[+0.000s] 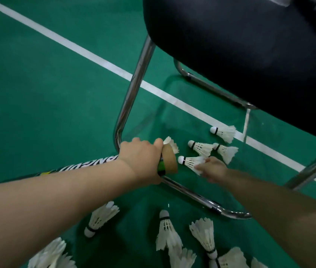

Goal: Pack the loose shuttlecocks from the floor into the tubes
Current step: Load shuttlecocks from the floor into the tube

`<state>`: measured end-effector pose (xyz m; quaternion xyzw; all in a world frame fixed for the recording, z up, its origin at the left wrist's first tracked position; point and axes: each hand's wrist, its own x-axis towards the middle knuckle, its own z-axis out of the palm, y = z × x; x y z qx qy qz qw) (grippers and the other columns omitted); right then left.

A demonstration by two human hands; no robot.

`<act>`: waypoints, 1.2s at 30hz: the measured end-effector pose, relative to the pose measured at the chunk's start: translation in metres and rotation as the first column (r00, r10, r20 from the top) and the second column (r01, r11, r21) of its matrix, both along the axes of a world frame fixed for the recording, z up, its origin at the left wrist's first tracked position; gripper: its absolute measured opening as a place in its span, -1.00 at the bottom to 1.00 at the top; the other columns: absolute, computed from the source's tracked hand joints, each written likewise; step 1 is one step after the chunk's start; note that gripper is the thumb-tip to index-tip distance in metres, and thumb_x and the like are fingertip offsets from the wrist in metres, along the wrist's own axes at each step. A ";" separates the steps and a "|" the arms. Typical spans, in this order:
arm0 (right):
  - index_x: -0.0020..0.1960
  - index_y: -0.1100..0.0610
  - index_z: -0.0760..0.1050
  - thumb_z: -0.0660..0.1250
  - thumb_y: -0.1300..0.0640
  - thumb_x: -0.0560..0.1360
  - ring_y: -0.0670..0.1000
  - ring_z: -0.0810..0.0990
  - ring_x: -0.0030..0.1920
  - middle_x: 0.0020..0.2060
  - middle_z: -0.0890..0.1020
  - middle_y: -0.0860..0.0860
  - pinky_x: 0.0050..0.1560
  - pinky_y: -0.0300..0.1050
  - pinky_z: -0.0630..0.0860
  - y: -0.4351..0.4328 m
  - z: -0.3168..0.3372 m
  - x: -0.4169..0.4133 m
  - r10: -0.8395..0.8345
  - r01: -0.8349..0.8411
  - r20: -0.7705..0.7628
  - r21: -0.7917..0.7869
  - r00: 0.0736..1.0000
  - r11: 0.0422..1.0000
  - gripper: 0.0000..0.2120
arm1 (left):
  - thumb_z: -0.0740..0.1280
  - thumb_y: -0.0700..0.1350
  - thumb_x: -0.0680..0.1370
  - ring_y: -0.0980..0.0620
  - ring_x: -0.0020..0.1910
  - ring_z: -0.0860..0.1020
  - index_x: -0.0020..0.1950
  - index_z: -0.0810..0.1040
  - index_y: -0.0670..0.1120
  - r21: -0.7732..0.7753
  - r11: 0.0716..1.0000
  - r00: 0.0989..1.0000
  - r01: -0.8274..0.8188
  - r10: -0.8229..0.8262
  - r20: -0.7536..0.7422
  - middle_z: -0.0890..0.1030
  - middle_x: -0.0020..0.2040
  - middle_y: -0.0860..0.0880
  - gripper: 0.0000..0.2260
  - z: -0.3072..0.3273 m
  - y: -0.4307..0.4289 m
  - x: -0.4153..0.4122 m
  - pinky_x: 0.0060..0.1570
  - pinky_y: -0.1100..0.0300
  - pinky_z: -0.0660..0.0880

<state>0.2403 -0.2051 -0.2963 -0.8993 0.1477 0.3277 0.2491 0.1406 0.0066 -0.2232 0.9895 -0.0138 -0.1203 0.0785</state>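
Observation:
My left hand (pixel 141 161) grips a dark green shuttlecock tube (pixel 167 163) near its open cardboard mouth, the tube lying along my forearm. White feathers (pixel 171 145) stick out behind the mouth. My right hand (pixel 212 168) pinches the feather skirt of a white shuttlecock (pixel 189 162), whose cork points at the tube mouth a short gap away. Three more shuttlecocks (pixel 201 147) (pixel 226 151) (pixel 224 132) lie on the green floor under the chair. Several others (pixel 101 219) (pixel 167 231) (pixel 204 236) lie in front of the chair rail, nearer to me.
A black chair seat (pixel 240 45) hangs over the right side of the work spot. Its chrome leg (pixel 134 89) and floor rail (pixel 192 196) pass just under my hands. A white court line (pixel 95 57) crosses the green floor (pixel 37 103) diagonally.

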 end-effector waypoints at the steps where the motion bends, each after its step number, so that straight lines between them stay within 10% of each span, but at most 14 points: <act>1: 0.19 0.22 0.43 0.38 0.08 0.47 0.03 0.51 -0.19 -0.13 0.54 0.08 -0.18 -0.11 0.47 0.000 -0.005 -0.003 -0.061 0.060 0.036 0.036 0.997 0.998 -0.64 | 0.35 0.13 0.40 -0.07 -0.15 0.33 -0.05 0.16 -0.01 -0.003 1.000 1.000 -0.007 0.007 -0.013 0.36 -0.20 0.01 -0.59 -0.004 -0.002 -0.004 -0.21 0.12 0.30; 7: 0.20 0.20 0.50 0.34 0.21 0.50 0.00 0.50 -0.08 0.01 0.56 0.08 -0.01 -0.20 0.40 -0.006 -0.005 -0.016 -0.271 0.226 0.129 0.285 0.954 0.931 -0.72 | 0.36 0.15 0.36 -0.05 -0.18 0.35 -0.06 0.18 0.00 -0.041 0.998 0.996 -0.050 0.047 -0.076 0.36 -0.26 0.05 -0.58 -0.020 -0.025 -0.010 -0.27 0.13 0.30; 25: -0.02 -0.01 0.52 0.25 0.28 0.53 -0.09 0.58 -0.09 -0.09 0.63 0.00 0.12 -0.20 0.51 0.003 0.063 -0.069 -0.258 -0.003 0.252 0.720 0.933 0.694 -0.80 | 0.39 0.22 0.34 -0.08 -0.13 0.40 -0.05 0.22 -0.03 -0.019 0.995 0.992 -0.095 0.093 -0.091 0.47 -0.18 0.00 -0.52 -0.010 -0.027 -0.016 -0.21 0.11 0.38; 36: -0.03 -0.05 0.48 0.19 0.21 0.57 -0.18 0.52 -0.17 -0.22 0.56 -0.15 -0.06 -0.21 0.49 0.020 0.080 -0.073 -0.059 -0.176 0.304 0.690 0.951 0.702 -0.82 | 0.43 0.22 0.31 -0.09 -0.14 0.43 -0.06 0.24 -0.03 -0.120 0.982 0.989 -0.145 0.143 -0.023 0.47 -0.24 0.01 -0.49 0.009 -0.029 -0.002 -0.22 0.11 0.43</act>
